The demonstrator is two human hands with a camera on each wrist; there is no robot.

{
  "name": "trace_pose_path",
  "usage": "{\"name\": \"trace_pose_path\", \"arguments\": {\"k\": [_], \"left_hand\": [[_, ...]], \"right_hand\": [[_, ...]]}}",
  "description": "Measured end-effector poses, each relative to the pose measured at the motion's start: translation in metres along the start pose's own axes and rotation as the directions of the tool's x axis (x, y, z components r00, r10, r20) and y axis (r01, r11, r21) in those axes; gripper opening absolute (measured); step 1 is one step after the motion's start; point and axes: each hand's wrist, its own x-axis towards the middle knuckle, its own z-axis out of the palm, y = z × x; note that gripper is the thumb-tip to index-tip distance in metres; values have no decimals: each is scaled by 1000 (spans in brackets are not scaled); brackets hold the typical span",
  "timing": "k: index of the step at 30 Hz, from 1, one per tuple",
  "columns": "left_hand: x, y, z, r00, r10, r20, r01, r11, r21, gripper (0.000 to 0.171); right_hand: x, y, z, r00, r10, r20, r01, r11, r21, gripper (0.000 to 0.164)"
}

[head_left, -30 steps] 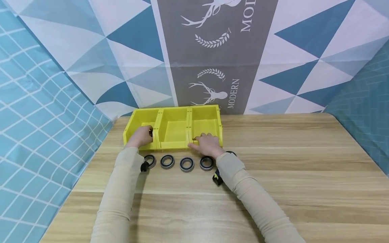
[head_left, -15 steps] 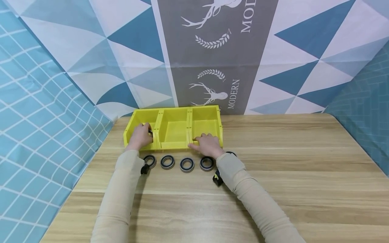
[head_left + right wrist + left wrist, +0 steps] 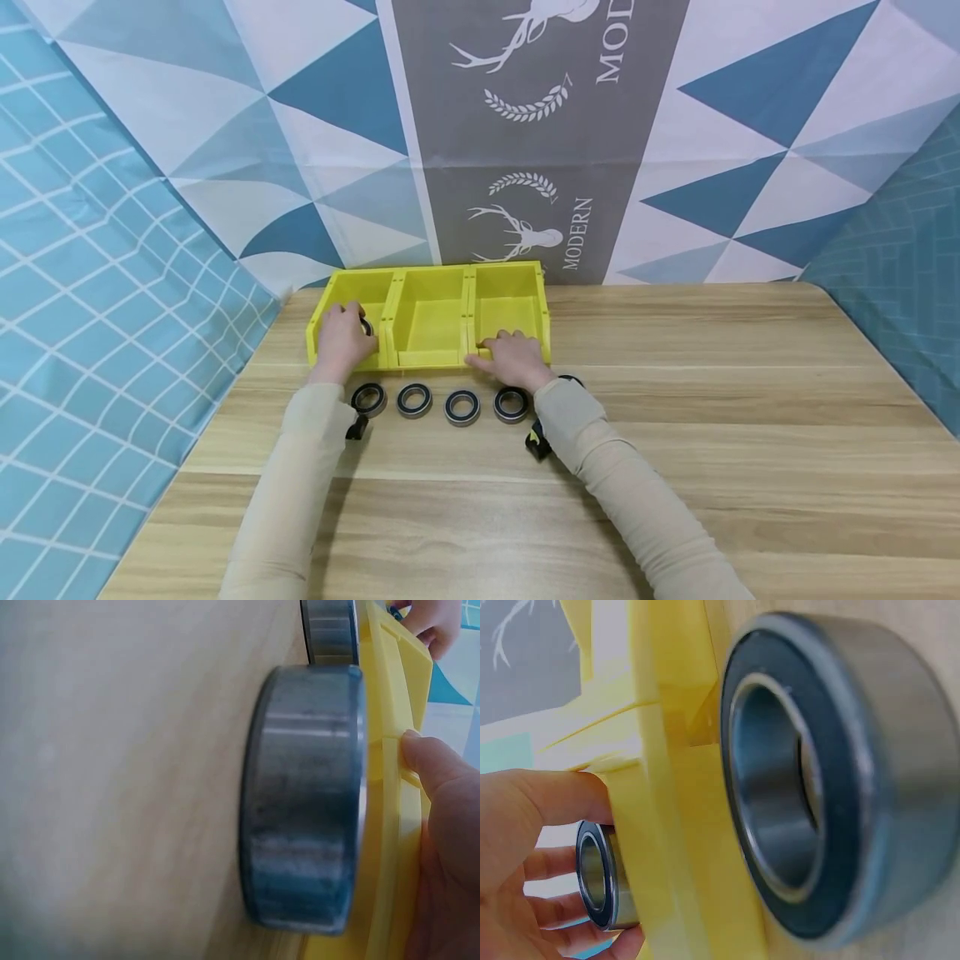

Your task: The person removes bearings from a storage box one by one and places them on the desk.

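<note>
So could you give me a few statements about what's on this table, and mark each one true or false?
1. Four bearings lie on the table in front of the yellow bin. True.
2. The left hand holds a bearing over the left compartment. True.
3. The right hand holds a bearing too. False: it rests on the bin's front edge.
4. The middle compartment holds two bearings. False: none shows there.

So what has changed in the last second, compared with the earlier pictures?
The left hand, gripping a bearing, moved a little deeper into the left compartment of the yellow bin. Nothing was let go or newly taken. The right hand stayed on the bin's front edge, and the four bearings on the table lie in the same row.
</note>
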Motion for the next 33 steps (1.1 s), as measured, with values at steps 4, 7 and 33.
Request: {"name": "trace_pose_path", "arguments": {"k": [4, 7, 33], "left_hand": [[-7, 1, -4, 1000, -11, -24, 10, 1000, -13, 42], [-11, 1, -5, 999, -19, -29, 18, 999, -29, 44], [-67, 20, -10, 981, 184, 70, -188, 980, 62, 43]], "right_hand": [[0, 0, 0, 1000, 1, 1, -1, 1000, -1, 63], [0, 0, 0, 1000, 2, -2, -2, 1000, -3, 64], [2, 1, 2, 1000, 2, -1, -2, 1000, 7, 63]]}}
